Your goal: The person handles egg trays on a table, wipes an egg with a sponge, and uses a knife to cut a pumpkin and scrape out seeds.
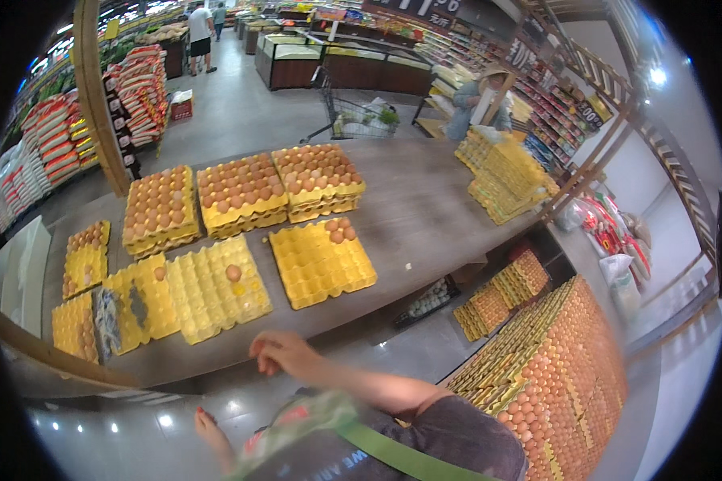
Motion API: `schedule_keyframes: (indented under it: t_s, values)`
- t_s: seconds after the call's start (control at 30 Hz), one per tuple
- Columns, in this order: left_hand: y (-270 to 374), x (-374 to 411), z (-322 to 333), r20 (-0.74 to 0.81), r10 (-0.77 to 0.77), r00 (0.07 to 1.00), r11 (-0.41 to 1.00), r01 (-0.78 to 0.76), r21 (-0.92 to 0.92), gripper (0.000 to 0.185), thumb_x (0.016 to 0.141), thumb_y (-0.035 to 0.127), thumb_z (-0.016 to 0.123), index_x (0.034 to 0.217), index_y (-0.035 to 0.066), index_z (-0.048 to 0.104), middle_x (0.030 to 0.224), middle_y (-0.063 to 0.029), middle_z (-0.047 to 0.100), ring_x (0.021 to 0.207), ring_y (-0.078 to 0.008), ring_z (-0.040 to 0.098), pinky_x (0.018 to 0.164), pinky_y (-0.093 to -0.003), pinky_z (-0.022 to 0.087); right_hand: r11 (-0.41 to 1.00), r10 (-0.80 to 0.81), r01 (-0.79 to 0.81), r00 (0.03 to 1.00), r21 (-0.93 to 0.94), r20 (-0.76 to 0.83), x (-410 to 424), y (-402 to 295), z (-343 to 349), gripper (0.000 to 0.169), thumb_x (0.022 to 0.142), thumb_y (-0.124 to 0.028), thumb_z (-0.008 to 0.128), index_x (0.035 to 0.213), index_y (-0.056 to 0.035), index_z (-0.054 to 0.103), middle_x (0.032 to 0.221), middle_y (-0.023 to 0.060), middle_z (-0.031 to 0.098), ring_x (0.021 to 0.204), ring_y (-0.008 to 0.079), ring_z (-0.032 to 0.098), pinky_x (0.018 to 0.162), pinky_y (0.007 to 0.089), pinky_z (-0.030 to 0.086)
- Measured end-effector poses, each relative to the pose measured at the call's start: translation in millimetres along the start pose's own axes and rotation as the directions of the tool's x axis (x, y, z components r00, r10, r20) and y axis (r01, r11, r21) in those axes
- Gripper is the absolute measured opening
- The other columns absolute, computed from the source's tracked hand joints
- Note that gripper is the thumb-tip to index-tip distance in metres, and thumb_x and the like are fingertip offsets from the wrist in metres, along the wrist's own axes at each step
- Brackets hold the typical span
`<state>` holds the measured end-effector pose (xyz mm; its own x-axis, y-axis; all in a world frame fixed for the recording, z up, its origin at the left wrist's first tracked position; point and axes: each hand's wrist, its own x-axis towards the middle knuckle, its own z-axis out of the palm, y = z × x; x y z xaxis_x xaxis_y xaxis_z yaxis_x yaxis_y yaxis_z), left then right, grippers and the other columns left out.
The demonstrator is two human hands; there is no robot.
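Note:
My right hand (283, 356) hangs loosely curled before the table's near edge, with nothing visible in it. Lower down, my left hand (210, 430) is partly seen near my apron, its grip unclear. Closest beyond my right hand is a pale yellow egg tray (201, 300) bearing one brown egg (233, 273) and yellow wet spots like yolk. To its right, another yellow tray (319, 270) has several eggs in its far corner. On the left, a third tray (162, 312) carries one egg and a dark grey patch, beside a crumpled grey rag (106, 321).
Full stacked egg trays (240, 189) line the table's far side. Yellow trays (505, 171) are piled at its right end. A large bank of eggs (553, 391) rises close on my right. Wooden posts (99, 96) frame the table. A shopping cart (361, 117) and people stand beyond.

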<state>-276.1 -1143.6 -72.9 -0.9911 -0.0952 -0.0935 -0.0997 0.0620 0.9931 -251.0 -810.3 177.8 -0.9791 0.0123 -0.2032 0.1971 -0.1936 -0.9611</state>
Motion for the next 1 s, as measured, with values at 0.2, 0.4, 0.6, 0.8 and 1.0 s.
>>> schedule_keyframes:
  t_s: [0.2, 0.4, 0.6, 0.8, 1.0]
  values:
    - [13, -3, 43, -0.03, -0.097, 0.995, 0.995, 0.096, -0.026, 0.029, 0.103, 0.03, 0.048, 0.086, 0.009, 0.056, 0.058, 0.0051, 0.04, 0.047, -0.0041, 0.035, 0.042, -0.0229, 0.026, 0.718, -0.665, 0.17, 0.454, -0.675, -0.593, -78, -108, -176, 0.051, 0.107, -0.034, 0.027, 0.128, 0.0028, 0.055, 0.114, 0.0162, 0.065, 0.111, 0.0232, 0.059, 0.103, 0.0384, 0.041]
    - [55, 4, 140, 0.143, -0.018, 0.99, 0.999, 0.024, -0.038, 0.022, 0.103, 0.021, 0.046, 0.094, 0.006, 0.058, 0.063, 0.0031, 0.044, 0.052, -0.0049, 0.038, 0.047, -0.0215, 0.031, 0.388, -0.841, 0.245, -0.3, -0.889, -0.45, -139, -215, -153, 0.056, 0.105, -0.037, 0.023, 0.143, 0.0014, 0.037, 0.144, 0.0167, 0.046, 0.134, 0.0295, 0.042, 0.115, 0.047, 0.029]
    - [66, 15, 205, 0.246, -0.065, 0.967, 0.986, 0.101, -0.135, 0.024, 0.103, 0.024, 0.047, 0.097, 0.005, 0.061, 0.067, 0.001, 0.052, 0.055, -0.0059, 0.045, 0.049, -0.0227, 0.038, -0.354, -0.893, 0.91, -0.398, -0.217, -0.209, -187, -256, -213, 0.05, 0.105, -0.033, 0.032, 0.142, -0.001, 0.04, 0.143, 0.0161, 0.047, 0.137, 0.0299, 0.037, 0.118, 0.044, 0.024]
    - [61, 18, 222, 0.191, 0.05, 0.98, 0.996, -0.033, -0.087, 0.034, 0.103, 0.028, 0.049, 0.08, 0.005, 0.057, 0.067, 0.0016, 0.053, 0.059, -0.0059, 0.047, 0.055, -0.0225, 0.039, 0.657, -0.623, 0.374, 0.758, -0.655, -0.193, -146, -211, -167, 0.037, 0.094, -0.026, 0.058, 0.123, -0.0032, 0.056, 0.124, 0.0124, 0.058, 0.115, 0.0296, 0.054, 0.1, 0.0405, 0.041]
    - [91, -12, 209, 0.035, -0.116, 0.993, 0.984, 0.119, -0.129, 0.029, 0.103, 0.026, 0.047, 0.085, 0.005, 0.056, 0.07, 0.0012, 0.053, 0.056, -0.0061, 0.044, 0.05, -0.023, 0.038, 0.185, -0.488, 0.553, 0.769, -0.813, 0.412, 19, 12, -150, 0.023, 0.091, -0.028, 0.061, 0.091, -0.0055, 0.065, 0.083, 0.0112, 0.063, 0.082, 0.0337, 0.06, 0.071, 0.0425, 0.049]
